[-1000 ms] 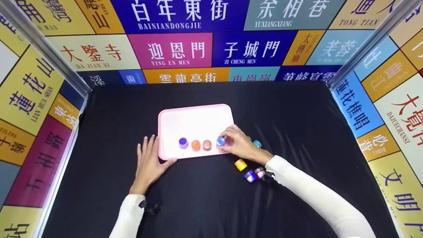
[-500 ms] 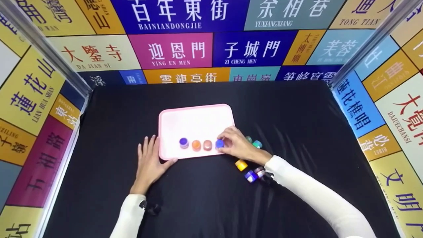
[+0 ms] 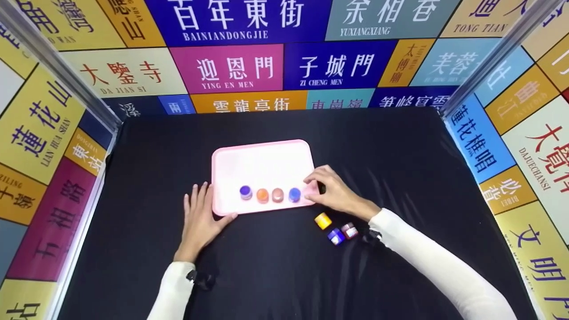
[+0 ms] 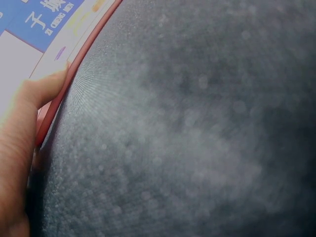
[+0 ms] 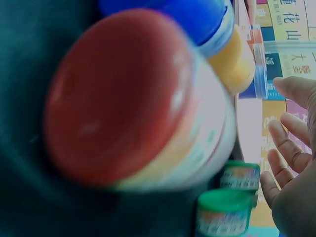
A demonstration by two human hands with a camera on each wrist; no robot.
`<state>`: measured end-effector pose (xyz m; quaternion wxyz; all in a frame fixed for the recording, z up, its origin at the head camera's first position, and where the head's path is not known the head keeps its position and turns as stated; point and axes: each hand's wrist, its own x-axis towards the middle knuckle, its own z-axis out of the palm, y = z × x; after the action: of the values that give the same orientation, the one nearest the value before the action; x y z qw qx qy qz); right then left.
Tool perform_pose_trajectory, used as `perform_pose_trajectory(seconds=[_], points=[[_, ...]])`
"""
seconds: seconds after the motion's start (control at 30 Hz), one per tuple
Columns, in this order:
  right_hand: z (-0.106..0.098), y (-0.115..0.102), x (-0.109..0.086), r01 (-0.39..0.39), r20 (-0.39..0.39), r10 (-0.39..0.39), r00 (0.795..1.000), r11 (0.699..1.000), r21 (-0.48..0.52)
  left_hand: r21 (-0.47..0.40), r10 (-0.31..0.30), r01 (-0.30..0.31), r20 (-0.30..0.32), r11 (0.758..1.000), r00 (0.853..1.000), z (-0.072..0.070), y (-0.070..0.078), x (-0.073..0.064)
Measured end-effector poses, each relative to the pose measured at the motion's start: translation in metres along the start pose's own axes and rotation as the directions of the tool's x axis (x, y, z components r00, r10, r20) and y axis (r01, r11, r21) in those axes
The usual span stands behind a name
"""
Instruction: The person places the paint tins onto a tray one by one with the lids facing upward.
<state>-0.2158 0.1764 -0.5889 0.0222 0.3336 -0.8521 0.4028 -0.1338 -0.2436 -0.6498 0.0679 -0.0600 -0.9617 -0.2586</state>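
Note:
My left hand lies with straight fingers along the left side of a pink-rimmed white tray, its thumb touching the front rim. Four fingers and the thumb of my right hand are bent loosely over the tray's right edge; the right wrist view shows nothing between them. Just left of it stands a blue-lidded paint jar. It ends a row on the tray with a pinkish-brown jar, an orange jar and a purple-lidded jar.
In front of my right wrist lie a yellow jar, another blue jar and a dark red jar on the black cloth. Two green-lidded jars show in the right wrist view. Printed panels wall the table.
My right hand has let go of the blue-lidded jar, leaving it standing at the row's right end, and has moved a little to the right. My left hand stays at the tray.

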Motion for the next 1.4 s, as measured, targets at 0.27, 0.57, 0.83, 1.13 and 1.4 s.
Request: perform_pose_trajectory(seconds=[0.27, 0.57, 0.83, 1.13, 1.4], points=[[-0.015, 0.014, -0.019, -0.065, -0.027, 0.065, 0.998, 0.998, -0.002, 0.004, 0.002, -0.002, -0.002, 1.0, 1.0, 0.0, 0.001, 0.0], [-0.026, 0.024, -0.036, -0.14, -0.021, 0.14, 0.99, 0.99, 0.004, 0.002, 0.011, -0.011, -0.015, 1.0, 1.0, 0.001, 0.0, -0.001], [-0.033, 0.031, -0.051, -0.167, -0.058, 0.167, 0.984, 0.986, 0.001, 0.011, 0.01, -0.01, -0.015, 1.0, 1.0, 0.001, 0.001, -0.001], [-0.035, 0.035, -0.068, -0.233, -0.061, 0.233, 0.97, 0.972, 0.009, 0.007, 0.014, -0.014, -0.02, 1.0, 1.0, 0.002, 0.0, -0.001], [-0.035, 0.038, -0.077, -0.232, -0.051, 0.231, 0.972, 0.973, -0.009, 0.013, 0.018, -0.018, -0.021, 1.0, 1.0, 0.002, -0.001, -0.001]])
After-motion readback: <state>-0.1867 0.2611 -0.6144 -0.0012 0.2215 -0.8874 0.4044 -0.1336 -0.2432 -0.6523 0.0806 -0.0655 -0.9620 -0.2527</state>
